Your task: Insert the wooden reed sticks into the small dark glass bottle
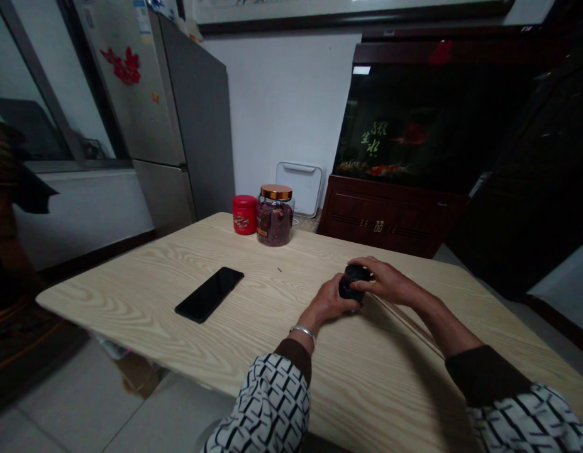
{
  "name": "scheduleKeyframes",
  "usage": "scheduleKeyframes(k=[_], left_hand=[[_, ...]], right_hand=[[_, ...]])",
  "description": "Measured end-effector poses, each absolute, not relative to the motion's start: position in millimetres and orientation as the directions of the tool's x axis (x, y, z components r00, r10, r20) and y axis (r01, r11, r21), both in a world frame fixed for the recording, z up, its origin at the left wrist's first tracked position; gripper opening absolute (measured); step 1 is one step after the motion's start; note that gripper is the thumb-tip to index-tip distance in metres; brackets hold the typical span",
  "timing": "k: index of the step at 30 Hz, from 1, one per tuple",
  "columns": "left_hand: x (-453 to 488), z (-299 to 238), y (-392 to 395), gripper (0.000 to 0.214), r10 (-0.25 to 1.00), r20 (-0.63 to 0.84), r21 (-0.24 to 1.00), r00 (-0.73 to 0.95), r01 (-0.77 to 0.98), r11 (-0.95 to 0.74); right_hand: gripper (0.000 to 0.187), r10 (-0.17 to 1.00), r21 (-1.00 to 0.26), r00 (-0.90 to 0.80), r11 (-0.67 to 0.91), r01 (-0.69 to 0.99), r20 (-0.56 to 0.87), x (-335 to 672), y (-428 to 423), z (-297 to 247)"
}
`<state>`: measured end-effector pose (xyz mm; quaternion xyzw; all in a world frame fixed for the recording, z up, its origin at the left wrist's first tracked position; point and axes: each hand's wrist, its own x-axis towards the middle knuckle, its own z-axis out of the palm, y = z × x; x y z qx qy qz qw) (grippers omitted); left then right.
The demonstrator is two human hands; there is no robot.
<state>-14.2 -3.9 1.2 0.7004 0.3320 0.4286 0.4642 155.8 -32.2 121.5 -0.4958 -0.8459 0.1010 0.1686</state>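
Observation:
A small dark round container (350,287) is between my two hands, low over the right half of the wooden table (272,314). My left hand (329,299) grips its lower body from the left side. From the right, my right hand (388,280) curls its fingers and thumb around the black top part (357,272). Fingers cover much of the container, and whether its underside touches the table I cannot tell. Behind my right wrist, a thin pale strip (407,319) runs along the tabletop.
A black phone (210,294) lies flat on the table's left half. At the back edge stand a red canister (244,215) and a clear jar (275,223) with a copper-coloured lid and dark reddish contents. Beyond are a fridge (201,119), a white panel (300,187) and a fish tank (404,126).

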Motion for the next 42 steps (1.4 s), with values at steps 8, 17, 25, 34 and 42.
scheduleKeyframes(k=[8,17,25,34,42], left_hand=[[-14,-1,-4,0.066,0.859,0.292,0.939,0.42,0.046,-0.341],[-19,5,-10,0.098,0.829,0.304,0.951,0.469,-0.096,-0.294],[-46,2,-44,0.023,0.937,0.239,0.929,0.254,0.222,-0.297],[-58,129,-86,0.063,0.858,0.238,0.967,0.455,-0.026,-0.255],[-68,260,-97,0.076,0.735,0.292,0.936,0.612,-0.342,-0.087]], right_hand=[[0.04,0.945,-0.249,-0.221,0.28,0.927,0.242,143,-42,111],[0.069,0.936,-0.567,-0.057,0.258,0.783,0.347,146,-58,79],[0.047,0.959,-0.804,0.098,0.164,0.572,0.266,167,-119,8],[0.068,0.981,-0.993,-0.159,0.114,-0.016,0.115,163,-125,143],[0.077,0.786,-0.955,-0.572,0.073,-0.288,0.233,169,-134,267]])
